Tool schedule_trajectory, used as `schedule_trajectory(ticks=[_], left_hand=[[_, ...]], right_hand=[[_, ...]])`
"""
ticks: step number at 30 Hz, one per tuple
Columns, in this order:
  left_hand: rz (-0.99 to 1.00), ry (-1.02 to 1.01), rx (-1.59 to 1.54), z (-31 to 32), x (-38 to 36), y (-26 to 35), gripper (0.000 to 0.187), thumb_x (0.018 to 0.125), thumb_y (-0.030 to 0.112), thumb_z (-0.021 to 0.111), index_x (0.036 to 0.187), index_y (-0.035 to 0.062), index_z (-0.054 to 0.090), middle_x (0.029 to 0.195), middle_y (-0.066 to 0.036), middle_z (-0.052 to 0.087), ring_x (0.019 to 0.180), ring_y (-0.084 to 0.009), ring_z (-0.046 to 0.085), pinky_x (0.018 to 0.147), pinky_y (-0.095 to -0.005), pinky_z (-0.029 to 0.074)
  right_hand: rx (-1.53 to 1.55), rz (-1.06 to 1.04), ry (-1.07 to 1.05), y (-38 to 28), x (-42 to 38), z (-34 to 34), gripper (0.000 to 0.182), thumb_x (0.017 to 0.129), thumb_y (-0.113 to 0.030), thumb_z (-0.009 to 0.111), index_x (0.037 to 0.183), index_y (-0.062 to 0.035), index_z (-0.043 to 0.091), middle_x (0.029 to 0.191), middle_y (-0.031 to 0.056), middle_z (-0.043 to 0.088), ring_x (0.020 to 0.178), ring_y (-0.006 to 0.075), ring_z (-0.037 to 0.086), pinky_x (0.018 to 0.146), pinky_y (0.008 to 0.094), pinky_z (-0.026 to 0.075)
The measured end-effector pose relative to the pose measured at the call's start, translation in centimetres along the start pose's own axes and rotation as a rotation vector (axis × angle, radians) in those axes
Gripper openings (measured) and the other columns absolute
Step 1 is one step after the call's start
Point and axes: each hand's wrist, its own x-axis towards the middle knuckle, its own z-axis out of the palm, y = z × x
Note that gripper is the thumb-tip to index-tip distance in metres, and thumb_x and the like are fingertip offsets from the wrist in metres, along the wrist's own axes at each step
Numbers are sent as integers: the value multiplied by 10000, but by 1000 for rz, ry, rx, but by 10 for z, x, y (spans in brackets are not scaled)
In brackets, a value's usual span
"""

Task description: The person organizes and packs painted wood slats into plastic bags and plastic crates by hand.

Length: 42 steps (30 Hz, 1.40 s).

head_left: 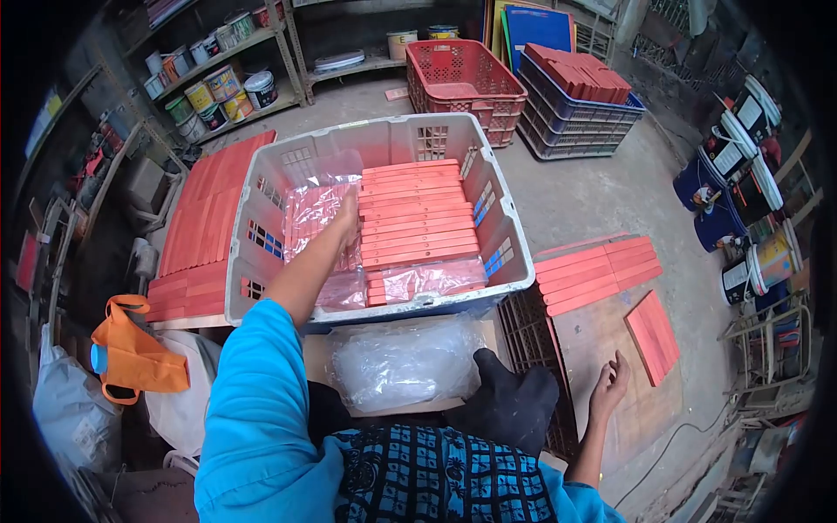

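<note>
Two hands: left (346,220) pressing crinkled plastic wrap (314,213) in grey crate (261,196); right (610,383) released, empty.

Slats (418,213) lay stacked in the crate (514,261) before me; more slats (593,270) lay right of it, shelves (288,52) behind.

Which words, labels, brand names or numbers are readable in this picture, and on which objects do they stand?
No text can be read.
Paint cans on the shelf: printed labels, too small and blurred.
White and blue buckets at the right: labels blurred.
Small tag on the floor by the red crate: unreadable.
Grey crate, where the left hand reaches: no writing.
</note>
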Motion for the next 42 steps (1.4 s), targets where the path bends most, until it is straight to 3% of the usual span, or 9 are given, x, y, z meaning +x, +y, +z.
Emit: schedule_trajectory(ticks=[7, 14, 21, 27, 32, 34, 37, 39, 42], left_hand=[[39, -27, -58, 37, -71, 22, 881, 886, 628, 217, 1401, -86, 168, 1453, -238, 246, 1357, -314, 241, 1108, -419, 178], [377, 136, 372, -30, -50, 41, 632, 875, 467, 439, 1408, 141, 342, 1456, -49, 307, 1333, -175, 273, 1043, -400, 256], [861, 217, 720, 50, -222, 21, 495, 846, 204, 464, 1310, 30, 463, 1394, -140, 404, 1287, -272, 370, 1049, -409, 287], [1040, 289, 625, 103, -295, -5, 437, 819, 151, 507, 1220, -22, 507, 1377, -160, 421, 1241, -277, 427, 1028, -398, 337], [1003, -99, 483, 205, -309, -33, 442, 794, 146, 514, 1201, -26, 520, 1350, -166, 440, 1188, -260, 470, 982, -382, 399], [650, -407, 366, 253, -310, -50, 438, 782, 134, 521, 1192, -21, 533, 1320, -162, 469, 1207, -256, 456, 994, -382, 387], [622, -742, 563, 346, -317, -86, 429, 826, 142, 458, 1218, -18, 524, 1300, -139, 487, 1237, -244, 426, 1006, -349, 352], [149, -752, 320, 401, -314, -134, 464, 833, 202, 472, 1245, -6, 509, 1354, -130, 443, 1275, -252, 373, 1028, -383, 311], [-12, -490, 491, 459, -286, -200, 472, 774, 255, 547, 1173, 4, 579, 1226, -203, 548, 1180, -304, 485, 993, -331, 340]], right_hand=[[0, 64, 91, 55, 1, -11, 349, 872, -80, 516, 1218, -46, 539, 1166, 134, 553, 994, 233, 571, 804, 338, 470], [-323, 72, 259, 111, 69, -47, 368, 854, -156, 551, 1201, -37, 532, 1229, 190, 492, 1159, 329, 462, 987, 390, 359], [-602, 192, 124, 158, 184, -20, 574, 846, -367, 567, 1340, -129, 396, 1388, 102, 379, 1287, 280, 350, 1010, 576, 282], [-616, 327, -128, 157, 206, -9, 638, 842, -514, 499, 1367, -176, 368, 1423, 53, 344, 1344, 248, 259, 1050, 634, 178], [-643, 302, -104, 142, 147, -22, 634, 839, -497, 508, 1360, -159, 380, 1411, 77, 353, 1341, 256, 262, 1061, 623, 159], [-620, 263, -114, 134, 117, -27, 619, 839, -469, 520, 1347, -140, 395, 1401, 98, 361, 1335, 267, 272, 1059, 609, 171], [-586, 164, -21, 127, 73, -48, 567, 839, -387, 549, 1315, -101, 434, 1364, 151, 387, 1301, 294, 312, 1038, 565, 232], [-577, 90, 215, 120, 40, -71, 513, 838, -313, 570, 1279, -70, 469, 1307, 195, 431, 1251, 321, 369, 1012, 522, 289], [-459, 383, 426, 126, -16, -108, 387, 833, -192, 577, 1184, -31, 539, 1131, 242, 516, 1065, 372, 485, 920, 443, 382]])
